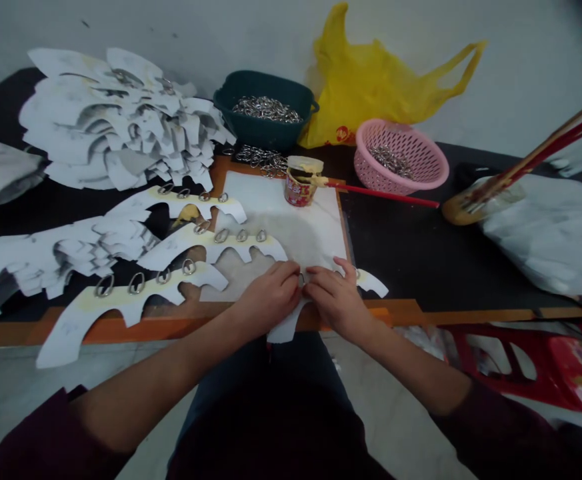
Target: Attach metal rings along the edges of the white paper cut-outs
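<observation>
Fingers on our left hand (269, 298) and right hand (338, 300) are clenched on a light, bendy white scalloped card cutout (283, 325) and its small silver ring (301, 279) at the front of the black worktop (411, 267), so pinch close by the ring.

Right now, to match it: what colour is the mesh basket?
The mesh basket is pink; head view.

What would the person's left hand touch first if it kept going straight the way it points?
The left hand would probably meet the small metal ring at its fingertips first, beside the white card strip, though depth is hard to judge from this view.
</observation>
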The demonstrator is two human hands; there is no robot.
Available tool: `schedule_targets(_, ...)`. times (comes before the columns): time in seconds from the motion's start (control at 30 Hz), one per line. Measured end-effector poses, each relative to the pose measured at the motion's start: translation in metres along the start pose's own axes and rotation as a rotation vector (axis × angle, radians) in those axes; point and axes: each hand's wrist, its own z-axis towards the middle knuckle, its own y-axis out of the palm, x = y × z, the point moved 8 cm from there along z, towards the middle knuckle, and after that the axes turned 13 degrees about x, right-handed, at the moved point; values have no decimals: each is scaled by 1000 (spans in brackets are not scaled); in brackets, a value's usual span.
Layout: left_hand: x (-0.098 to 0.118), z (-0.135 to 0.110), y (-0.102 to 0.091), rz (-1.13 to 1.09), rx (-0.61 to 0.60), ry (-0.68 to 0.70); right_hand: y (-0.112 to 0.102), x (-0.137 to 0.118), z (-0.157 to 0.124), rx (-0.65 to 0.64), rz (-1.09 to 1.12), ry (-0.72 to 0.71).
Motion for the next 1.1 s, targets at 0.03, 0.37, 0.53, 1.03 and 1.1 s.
schedule_targets(0.03,1,0,0,4,2,1,0,0,0,6,4,-2)
schedule_targets(0.37,2,-4,2,10,2,15,-4,7,-3,-61,106,2)
schedule_targets(0.53,1,-4,4,26,-38,-2,-10,9,-6,-84,168,-4)
schedule_targets(1.03,9,-5,0,49,-57,46,-15,4,-8,-57,141,71)
schedule_targets(1.1,11,-8,-3,45,-46,68,-15,2,-9,-69,126,47)
